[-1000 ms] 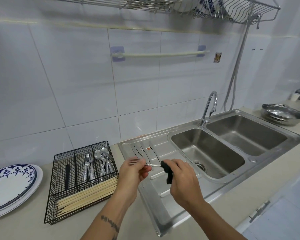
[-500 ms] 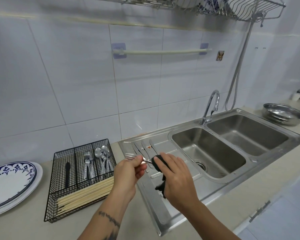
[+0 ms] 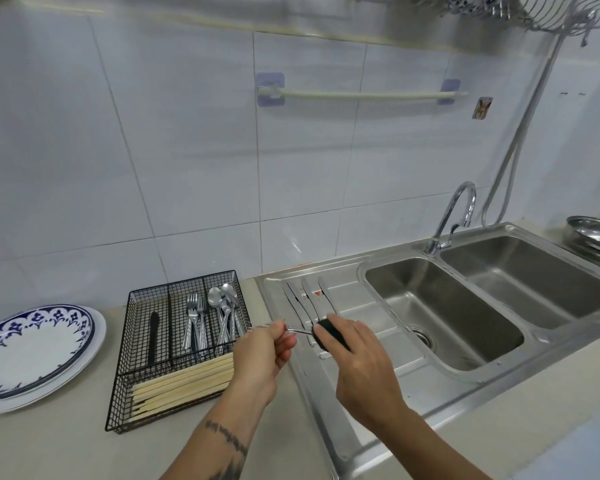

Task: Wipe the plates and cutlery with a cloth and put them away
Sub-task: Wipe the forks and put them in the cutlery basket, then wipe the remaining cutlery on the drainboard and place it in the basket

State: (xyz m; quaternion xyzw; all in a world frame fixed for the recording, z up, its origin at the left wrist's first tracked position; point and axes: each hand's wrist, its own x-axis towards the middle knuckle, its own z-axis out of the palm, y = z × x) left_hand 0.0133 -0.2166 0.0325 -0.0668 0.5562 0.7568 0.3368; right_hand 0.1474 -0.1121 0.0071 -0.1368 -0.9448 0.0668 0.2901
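Observation:
My left hand (image 3: 264,355) grips the tine end of a metal fork (image 3: 300,330) over the drainboard's left edge. My right hand (image 3: 357,362) holds a dark cloth (image 3: 328,336) wrapped round the fork's handle. Three knives (image 3: 309,299) lie on the steel drainboard (image 3: 361,306) just behind my hands. A black wire cutlery basket (image 3: 125,382) on the counter holds a dark knife, forks (image 3: 194,320), spoons (image 3: 224,306) and pale chopsticks (image 3: 184,382). Blue-patterned plates (image 3: 32,351) are stacked at the far left.
A double steel sink (image 3: 444,306) with a tap (image 3: 454,216) lies to the right. Steel bowls (image 3: 593,237) sit at the far right. A wire dish rack (image 3: 534,12) hangs overhead, and a towel bar (image 3: 361,95) is on the tiled wall.
My right hand with the cloth slid along the fork toward my left hand. Both hands sank a little toward the drainboard, and the cloth's hanging end is now tucked under my hand.

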